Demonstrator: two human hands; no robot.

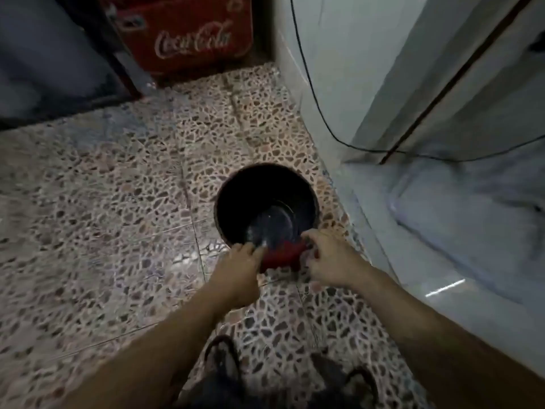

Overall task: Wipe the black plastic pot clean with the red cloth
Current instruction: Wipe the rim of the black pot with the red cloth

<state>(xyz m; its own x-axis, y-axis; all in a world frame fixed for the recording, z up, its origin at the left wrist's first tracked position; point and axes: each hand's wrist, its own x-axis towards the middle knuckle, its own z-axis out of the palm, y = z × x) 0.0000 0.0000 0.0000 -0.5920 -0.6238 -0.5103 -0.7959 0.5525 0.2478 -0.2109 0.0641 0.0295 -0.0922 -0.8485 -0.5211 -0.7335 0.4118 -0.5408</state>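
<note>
1. The black plastic pot (267, 202) stands upright on the pebble-patterned floor (103, 202), its round mouth facing up; it serves as the landmark here.
2. Inside the pot, the bottom shows a pale, glossy circular patch; the inner wall above it is dark.
3. The red cloth (281, 256) sits at the pot's near rim, bunched up, partly over the edge and partly hanging outside toward the person.
4. The left hand (240, 268) is at the near-left part of the pot's rim, fingers curled closed on the left end of the red cloth.
5. The right hand (328, 258) is at the near-right part of the rim, fingers bent and pinching the right end of the cloth; whether it also touches the pot's rim cannot be told through the blur.
6. Both bare forearms reach in from the near side of the pot, the left from the lower left, the right from the lower right.
7. Nearer than the pot, at the bottom edge, two dark sandals (224, 358) rest on the floor.
8. Right of the pot, close beside it, rises a white appliance (442, 84) with a pale step at its foot.
9. A thin black cable (312, 90) hangs down the white surface beyond and to the right of the pot.
10. Well beyond the pot stands a red Coca-Cola crate (188, 36).
</note>
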